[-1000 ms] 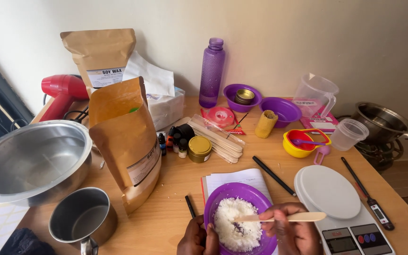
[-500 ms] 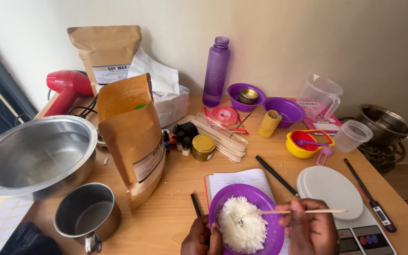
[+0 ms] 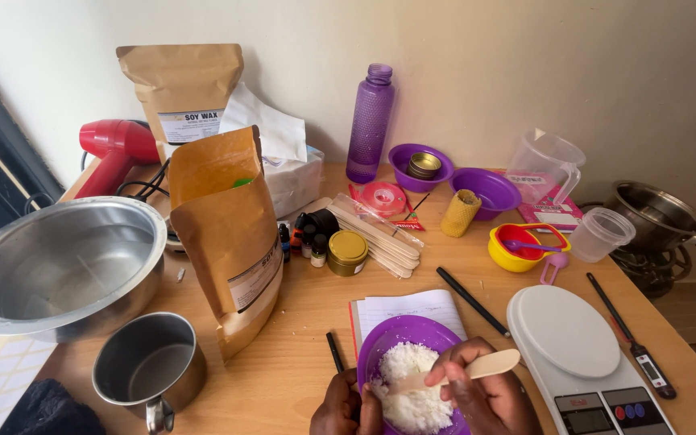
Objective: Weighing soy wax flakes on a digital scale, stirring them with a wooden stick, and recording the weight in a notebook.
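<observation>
now right hand – wooden stick – wax bowl

Cream wall, wooden table

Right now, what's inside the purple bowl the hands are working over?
The purple bowl holds white flakes. The right hand dips a wooden stick into them; both hands hide the near side.

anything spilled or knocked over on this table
Nothing looks spilled. The white flakes sit inside the purple bowl, which the left hand steadies while the right hand holds a wooden stick. The front brown bag leans a little but stands. The yellow roll by the far bowls is tilted.
</observation>
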